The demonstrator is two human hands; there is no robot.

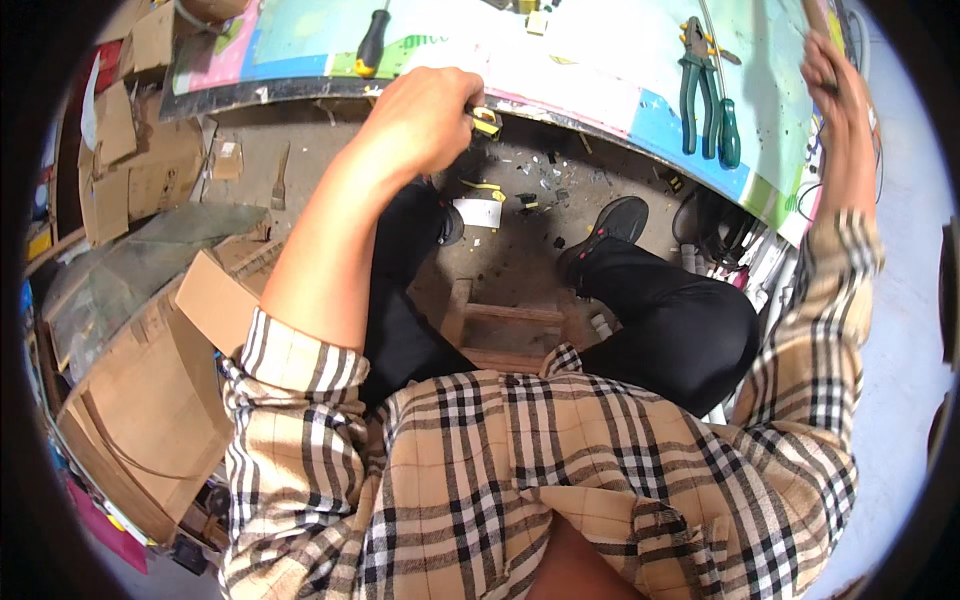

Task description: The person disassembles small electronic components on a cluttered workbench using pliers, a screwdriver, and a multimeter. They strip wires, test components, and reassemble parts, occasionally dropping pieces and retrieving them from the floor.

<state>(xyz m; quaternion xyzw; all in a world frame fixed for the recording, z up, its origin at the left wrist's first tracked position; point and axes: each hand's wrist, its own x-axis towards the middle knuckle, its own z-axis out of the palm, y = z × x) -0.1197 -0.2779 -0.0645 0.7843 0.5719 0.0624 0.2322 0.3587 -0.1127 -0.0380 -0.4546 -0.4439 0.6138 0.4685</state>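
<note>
Over the near edge of the table, my left hand (pixel 415 120) is closed with its back upward. A small black-and-yellow piece (pixel 487 122) sticks out from its fingers; its kind does not show. My right hand (pixel 840 85) is raised at the far right, fingers wrapped around a wooden handle (pixel 816 16). The upper end of that handle runs out of the picture. Just beyond my left hand lies a screwdriver with a black and orange handle (pixel 372 45). Nearer my right hand are green-handled pliers (pixel 700 95) and a green screwdriver (pixel 729 135).
A colourful printed sheet covers the table (pixel 600 60), with a small yellow piece (pixel 537 22) at its far side. Scraps and a white card (pixel 478 213) litter the floor. Cardboard boxes (pixel 150 400) crowd the left, near a brush (pixel 281 175). A wooden stool (pixel 510 315) shows between my legs.
</note>
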